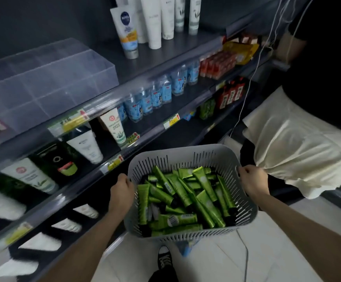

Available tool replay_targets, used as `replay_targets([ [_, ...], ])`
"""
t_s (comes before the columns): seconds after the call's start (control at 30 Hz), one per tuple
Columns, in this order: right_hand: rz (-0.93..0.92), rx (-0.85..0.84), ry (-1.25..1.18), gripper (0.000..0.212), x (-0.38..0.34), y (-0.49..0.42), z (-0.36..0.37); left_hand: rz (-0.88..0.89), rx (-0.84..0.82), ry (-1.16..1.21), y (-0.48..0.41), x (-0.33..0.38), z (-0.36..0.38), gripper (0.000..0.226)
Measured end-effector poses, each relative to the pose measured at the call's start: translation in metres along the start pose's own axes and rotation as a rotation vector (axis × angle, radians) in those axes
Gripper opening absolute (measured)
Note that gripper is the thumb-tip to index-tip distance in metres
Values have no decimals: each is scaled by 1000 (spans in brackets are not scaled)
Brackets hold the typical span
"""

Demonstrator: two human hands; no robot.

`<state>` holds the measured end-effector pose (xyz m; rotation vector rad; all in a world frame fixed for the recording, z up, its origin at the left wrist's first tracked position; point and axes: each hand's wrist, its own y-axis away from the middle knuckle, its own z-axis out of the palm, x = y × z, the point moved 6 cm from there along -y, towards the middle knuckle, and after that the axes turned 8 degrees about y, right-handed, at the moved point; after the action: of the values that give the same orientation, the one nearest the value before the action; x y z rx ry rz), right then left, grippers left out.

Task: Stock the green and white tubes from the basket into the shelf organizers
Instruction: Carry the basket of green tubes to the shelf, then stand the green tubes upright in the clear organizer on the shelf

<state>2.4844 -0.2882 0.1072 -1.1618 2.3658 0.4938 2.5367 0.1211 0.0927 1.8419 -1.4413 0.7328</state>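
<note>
Far left of the left hand's fingers and above them, a clear plastic organizer (43, 82) with divider walls sits on a dark shelf (165, 58). Below it, tilted white tubes (29, 176) carry a round red logo and green leaf print. Their writing is too blurred to read, as are the yellow price tags (76, 121) on the shelf edge.

The left hand (121, 189) grips the left rim of a grey slotted basket (185, 153), fingers curled over the rim with the tips inside. Between the fingers of the two hands, inside the basket, lies a criss-cross heap of green tubes (181, 198). They are glossy metallic green with black caps and a paler whitish patch on the body. Their small print cannot be read, and one near the front shows a barcode patch.

High above the fingers, a white tube (125, 29) stands cap down, marked NIVEA in a round blue logo over yellow and pale blue bands. Plain white tubes (155, 21) stand just beside it. One shelf lower are clear bottles with blue labels (157, 94), then red boxes (216, 64).

The right hand (253, 181) grips the right rim in the same way, fingers curled over it. Just right of those fingers hangs cream cloth (291, 143), and a white cable (253, 78) hangs above them. Below the basket a black shoe (164, 259) stands on the pale floor.
</note>
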Motion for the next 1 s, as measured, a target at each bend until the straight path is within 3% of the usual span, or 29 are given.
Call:
replay_targets([
  [0.3,87,28,-3,42,-2,-54,23,-6,-94,-30,-75,18,39,19],
  [0.47,74,-36,30,30,0,-85,37,-70,-111,-61,-82,14,59,17],
  [0.77,41,-75,18,29,3,-115,43,-125,-58,-88,-76,17,72,17],
  [1.0,15,-117,48,34,5,-120,46,-212,-161,103,-70,8,71,7],
])
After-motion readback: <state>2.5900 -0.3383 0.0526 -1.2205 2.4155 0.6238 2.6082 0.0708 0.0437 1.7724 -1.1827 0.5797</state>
